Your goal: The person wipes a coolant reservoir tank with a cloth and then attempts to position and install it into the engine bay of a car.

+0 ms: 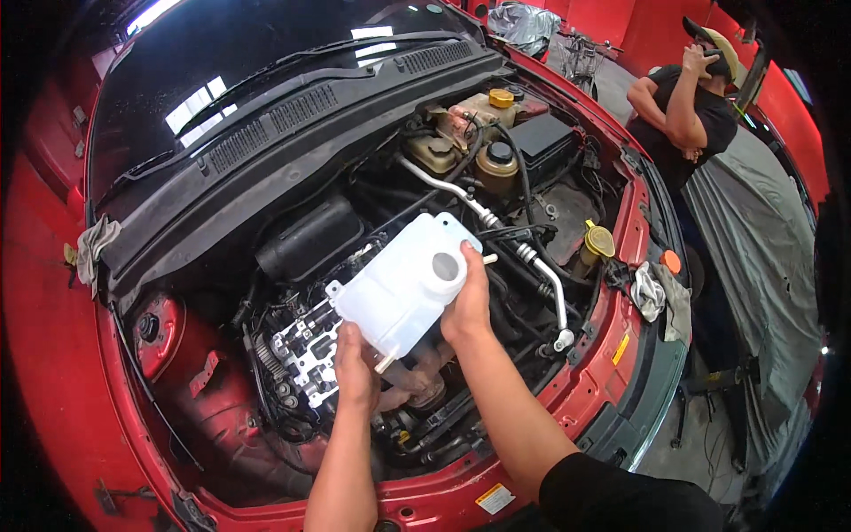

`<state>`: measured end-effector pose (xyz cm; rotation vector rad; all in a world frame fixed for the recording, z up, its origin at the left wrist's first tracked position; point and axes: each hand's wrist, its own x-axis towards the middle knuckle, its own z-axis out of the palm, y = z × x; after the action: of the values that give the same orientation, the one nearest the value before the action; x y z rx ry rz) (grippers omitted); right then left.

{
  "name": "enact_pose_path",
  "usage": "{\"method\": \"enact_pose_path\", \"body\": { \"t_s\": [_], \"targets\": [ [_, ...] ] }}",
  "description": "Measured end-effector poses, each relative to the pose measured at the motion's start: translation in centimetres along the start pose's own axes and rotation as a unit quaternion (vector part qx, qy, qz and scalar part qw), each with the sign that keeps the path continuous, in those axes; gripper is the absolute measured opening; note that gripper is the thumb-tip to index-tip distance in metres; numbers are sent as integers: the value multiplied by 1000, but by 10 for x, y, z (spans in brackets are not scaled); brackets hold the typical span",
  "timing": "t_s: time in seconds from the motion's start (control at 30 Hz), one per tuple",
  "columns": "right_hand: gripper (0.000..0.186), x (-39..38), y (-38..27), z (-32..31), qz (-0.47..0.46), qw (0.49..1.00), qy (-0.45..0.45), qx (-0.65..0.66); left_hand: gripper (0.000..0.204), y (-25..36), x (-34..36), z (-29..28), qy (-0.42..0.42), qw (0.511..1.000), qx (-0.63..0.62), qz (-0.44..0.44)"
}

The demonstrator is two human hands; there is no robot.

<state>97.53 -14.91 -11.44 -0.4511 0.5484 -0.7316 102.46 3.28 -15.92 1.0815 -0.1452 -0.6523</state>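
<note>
Between my two hands is a white translucent plastic coolant reservoir (390,288), held tilted above the open engine bay of a red car. My left hand (355,368) grips its lower left end, close to a short pipe stub. Around the right end wraps my right hand (468,301), beside a round dark opening and another small stub. Below and left of the reservoir, the engine's bare cylinder head (310,350) shows metal parts. A black plastic cover (310,238) lies behind it.
At the back right stand a used reservoir with a yellow cap (501,97) and a brown fluid reservoir (498,167). A silver pipe (550,279) crosses the bay. Rags (651,293) hang on the right front edge. A person (683,106) stands beyond, near a grey-covered car (753,230).
</note>
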Motion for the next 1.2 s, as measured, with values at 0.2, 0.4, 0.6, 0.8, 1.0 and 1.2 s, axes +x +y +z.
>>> {"method": "enact_pose_path", "body": {
  "t_s": [0.2,0.4,0.6,0.8,1.0,1.2],
  "targets": [
    [57,0,-4,1,-12,1000,5,-1,70,21,-5,7,-56,998,13,17],
    [57,-2,-7,4,-34,999,-14,-16,71,15,-2,13,-17,988,151,23],
    [53,-14,-10,15,-24,998,-48,-39,46,0,2,-1,62,931,356,49],
    [54,-10,-5,11,-26,995,-64,-67,39,-10,5,-8,85,912,392,88],
    [55,-10,-6,11,-26,997,-55,-40,36,-10,6,-5,83,909,404,58],
    [55,-9,-4,10,-26,997,-54,-42,39,-6,4,-4,89,902,417,70]
  ]
}}
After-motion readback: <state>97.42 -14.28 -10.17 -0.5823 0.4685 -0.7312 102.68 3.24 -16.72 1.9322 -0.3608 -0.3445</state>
